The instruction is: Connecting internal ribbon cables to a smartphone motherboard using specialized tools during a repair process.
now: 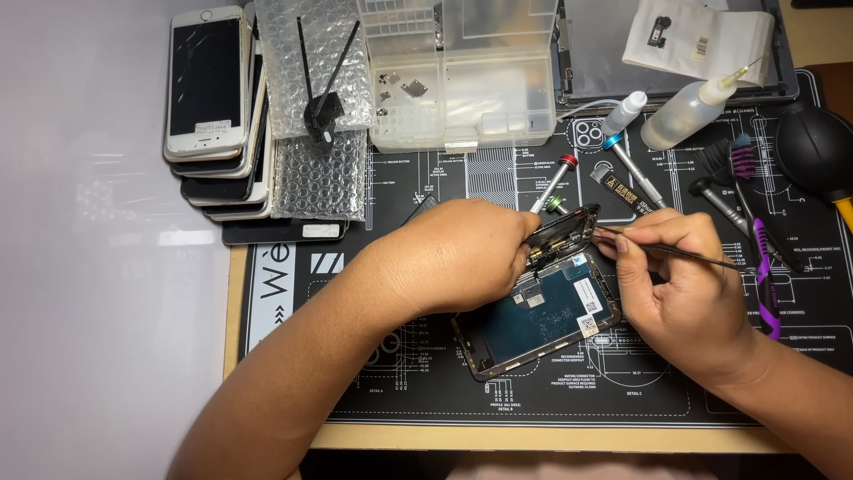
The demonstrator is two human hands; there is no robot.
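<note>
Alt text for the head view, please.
Left hand tilts up an opened phone on a black mat while the right hand works tweezers into its top edge. Stacked phones, screwdrivers and bottles lie behind.

stacked phones (209,84), bubble wrap (313,71), clear parts box (462,76), squeeze bottle (689,111)

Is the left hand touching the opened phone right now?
Touching. The head view shows the left hand with its fingers gripping the opened phone at its raised top edge.
</note>
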